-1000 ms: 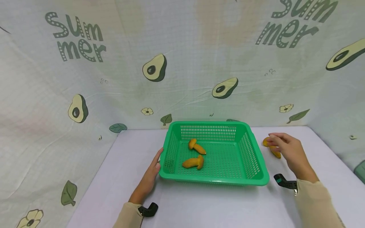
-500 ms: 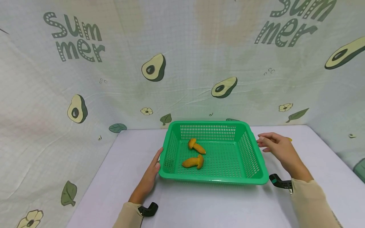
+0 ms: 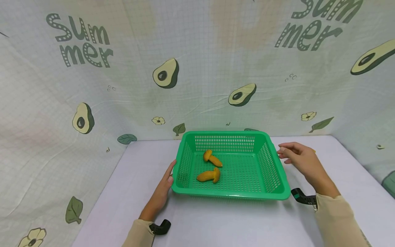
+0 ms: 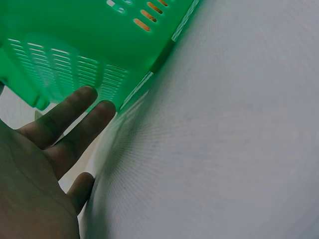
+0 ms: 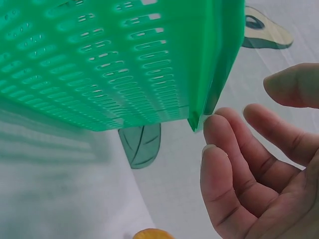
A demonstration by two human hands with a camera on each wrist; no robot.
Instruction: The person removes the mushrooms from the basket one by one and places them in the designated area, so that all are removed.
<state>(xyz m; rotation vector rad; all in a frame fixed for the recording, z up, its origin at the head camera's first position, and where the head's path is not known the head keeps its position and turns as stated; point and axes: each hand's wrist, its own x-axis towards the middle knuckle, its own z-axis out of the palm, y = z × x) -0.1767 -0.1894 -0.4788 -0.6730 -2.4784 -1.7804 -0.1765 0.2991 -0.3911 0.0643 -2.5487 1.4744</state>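
A green plastic basket with slotted walls stands on the table, with two brown-yellow mushrooms lying inside. My left hand is at its left side. In the left wrist view, the left fingertips overlap the slotted wall, fingers extended. My right hand is beside the basket's right rim, with nothing in it. Its fingers bend loosely and thumb and fingers stand apart in the right wrist view, fingertips right at the rim. Behind that hand, a mostly hidden yellow-orange piece peeks out on the table.
A white cloth covers the table. Behind it and at both sides hangs a curtain printed with avocados and leaves. Each wrist wears a black camera band.
My right hand has moved left, from over the yellow mushroom on the table to the basket's right rim, and then barely moved. My left hand stays at the basket's left side.
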